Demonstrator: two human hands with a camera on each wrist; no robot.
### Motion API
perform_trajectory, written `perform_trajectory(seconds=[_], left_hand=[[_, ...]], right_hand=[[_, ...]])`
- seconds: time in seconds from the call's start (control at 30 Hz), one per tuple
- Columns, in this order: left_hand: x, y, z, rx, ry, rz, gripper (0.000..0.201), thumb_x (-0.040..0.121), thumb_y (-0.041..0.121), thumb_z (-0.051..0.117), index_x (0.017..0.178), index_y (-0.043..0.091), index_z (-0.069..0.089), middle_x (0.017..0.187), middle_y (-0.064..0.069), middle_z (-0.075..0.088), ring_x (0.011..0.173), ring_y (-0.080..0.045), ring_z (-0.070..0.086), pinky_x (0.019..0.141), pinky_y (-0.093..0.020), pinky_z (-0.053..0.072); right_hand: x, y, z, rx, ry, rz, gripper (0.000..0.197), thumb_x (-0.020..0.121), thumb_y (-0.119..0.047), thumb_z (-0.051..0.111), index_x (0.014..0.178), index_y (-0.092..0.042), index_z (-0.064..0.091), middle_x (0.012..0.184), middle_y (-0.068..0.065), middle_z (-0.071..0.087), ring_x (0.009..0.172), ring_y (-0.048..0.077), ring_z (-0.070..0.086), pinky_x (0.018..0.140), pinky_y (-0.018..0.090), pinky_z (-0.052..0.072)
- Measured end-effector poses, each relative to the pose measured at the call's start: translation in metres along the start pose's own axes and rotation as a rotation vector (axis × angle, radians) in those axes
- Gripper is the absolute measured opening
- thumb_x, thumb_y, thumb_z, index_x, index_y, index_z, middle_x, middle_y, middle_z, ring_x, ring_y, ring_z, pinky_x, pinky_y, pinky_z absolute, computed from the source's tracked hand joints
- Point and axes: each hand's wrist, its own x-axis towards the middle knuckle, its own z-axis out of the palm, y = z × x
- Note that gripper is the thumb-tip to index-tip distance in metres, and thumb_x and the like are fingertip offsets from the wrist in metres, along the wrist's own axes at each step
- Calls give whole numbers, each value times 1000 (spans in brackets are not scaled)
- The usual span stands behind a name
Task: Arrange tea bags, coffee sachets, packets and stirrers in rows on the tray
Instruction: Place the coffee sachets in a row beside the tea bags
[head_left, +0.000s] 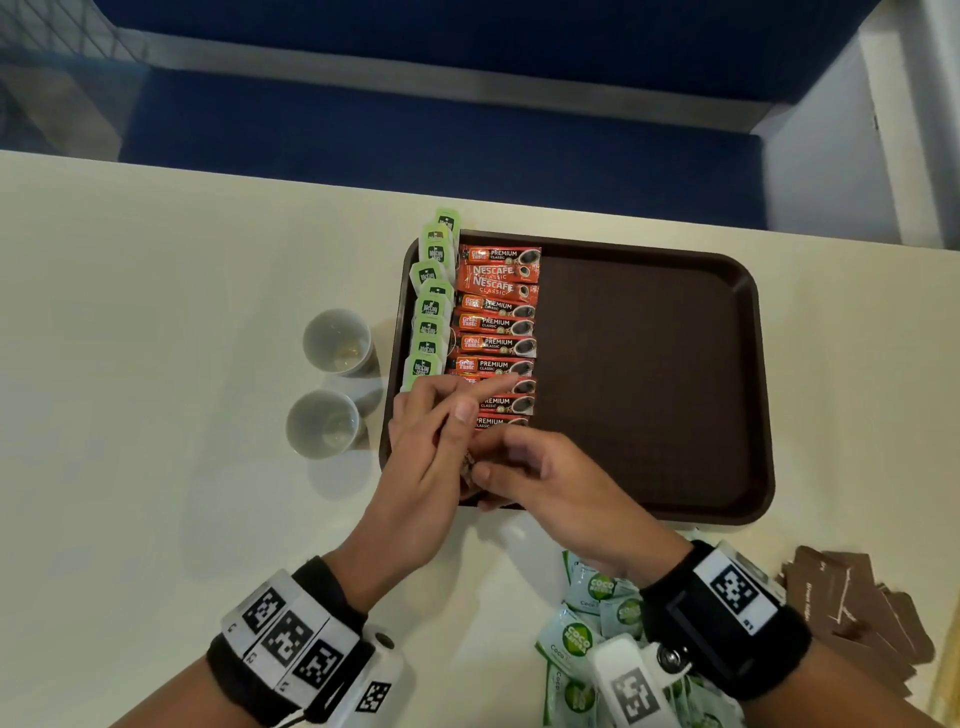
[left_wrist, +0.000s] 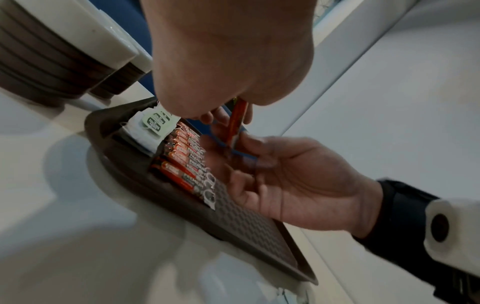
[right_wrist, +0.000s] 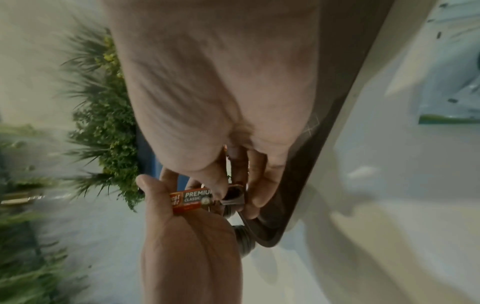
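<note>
Both hands meet over the near-left corner of the dark brown plastic tray (head_left: 649, 364). The left hand (head_left: 431, 447) pinches a red foil coffee sachet (left_wrist: 237, 121) held on edge; the right hand (head_left: 550, 483) grips its lower end. Risk: laid down carelessly, it could nudge the overlapping sachet row (head_left: 498, 332) crooked (green-tagged tea bags (head_left: 430, 306) alongside already overhang the rim).

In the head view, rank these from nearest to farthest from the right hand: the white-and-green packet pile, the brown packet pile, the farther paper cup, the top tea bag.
From the right hand:
1. White-and-green packet pile, just below the wrist.
2. Farther paper cup, left of the tray.
3. Top tea bag, at the tray's far left corner.
The brown packet pile, off to the right, is too close to the cup and tea bag to rank.
</note>
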Motion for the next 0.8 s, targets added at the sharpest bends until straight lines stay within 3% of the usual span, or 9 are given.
perform_trajectory(seconds=[0.1,0.17,0.27,0.4,0.53,0.67,0.73,0.8], left_hand=[[5,1,-6,-91,20,-27,35,113,46,47,139,38,69,124,15,60,130,-8,58,111,-22,46],[5,-4,-12,-133,66,-68,24,107,31,67,129,29,74,114,15,73,115,-8,70,96,-23,58],[0,-12,-16,-113,103,-125,15,95,21,81,109,25,79,94,10,78,90,-13,77,75,-24,64],[-9,-21,-18,-40,63,-181,14,93,17,84,104,26,81,97,15,81,91,-6,78,82,-20,63],[-15,-33,-18,135,39,-96,23,93,3,81,102,25,82,104,18,76,96,3,72,82,-7,55],[-19,-45,-20,292,27,-3,21,92,3,81,104,20,85,102,13,72,92,4,66,80,-4,49],[-20,-49,-20,337,11,36,19,94,8,80,108,21,83,107,12,71,93,0,66,83,-9,52],[-22,-51,-18,383,-7,84,19,94,13,80,111,21,81,111,11,69,97,-6,65,85,-21,57]], right_hand=[[-3,-2,-9,72,102,-5,17,102,-6,69,119,-6,73,108,18,77,94,24,76,85,32,62],[-4,-1,-18,50,171,-19,16,99,-9,73,115,-9,76,104,13,79,92,22,75,83,30,61],[-8,0,-29,45,244,-10,14,97,-8,76,111,-8,77,101,13,80,89,21,77,85,28,62],[-12,5,-31,11,304,38,11,98,-5,73,107,-9,79,99,12,81,88,22,79,87,30,64],[-10,14,-30,-185,372,61,11,100,-11,74,99,-20,81,91,5,79,85,20,78,75,26,63],[-6,22,-26,-338,393,60,11,98,-14,76,95,-24,79,82,0,78,79,14,77,69,28,64],[-4,25,-23,-406,416,59,10,97,-17,78,92,-25,77,77,-2,78,75,12,76,70,30,64],[-1,26,-21,-481,444,45,10,95,-20,81,89,-27,75,74,-3,76,69,8,73,67,23,60]])
